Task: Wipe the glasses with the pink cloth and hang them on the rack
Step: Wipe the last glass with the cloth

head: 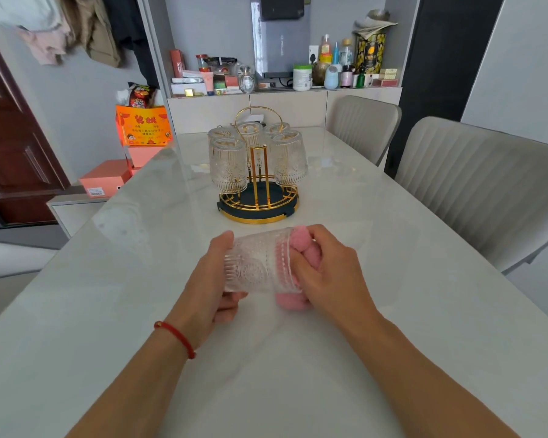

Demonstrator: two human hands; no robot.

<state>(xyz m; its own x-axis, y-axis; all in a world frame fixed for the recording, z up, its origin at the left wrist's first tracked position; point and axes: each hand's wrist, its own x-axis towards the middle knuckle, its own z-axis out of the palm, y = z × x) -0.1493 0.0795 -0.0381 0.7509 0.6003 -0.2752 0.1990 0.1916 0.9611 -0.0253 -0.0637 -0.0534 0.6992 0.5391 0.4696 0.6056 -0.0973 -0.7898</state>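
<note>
Head view. Item: one clear glass (pixel 257 267) with pressed ribbed and medallion pattern, held on its side above the pale bench (pixel 393 279), mouth toward the right. Left hand (pixel 215 286) grips its base end. Right hand (pixel 326 273) grips one pink cloth (pixel 299 245), stuffed into the mouth. One gold wire rack (pixel 258 197) with a dark base stands beyond, carrying five matching glasses (pixel 228 165) upside down. Two grey chairs (pixel 475 191) stand at right.
</note>
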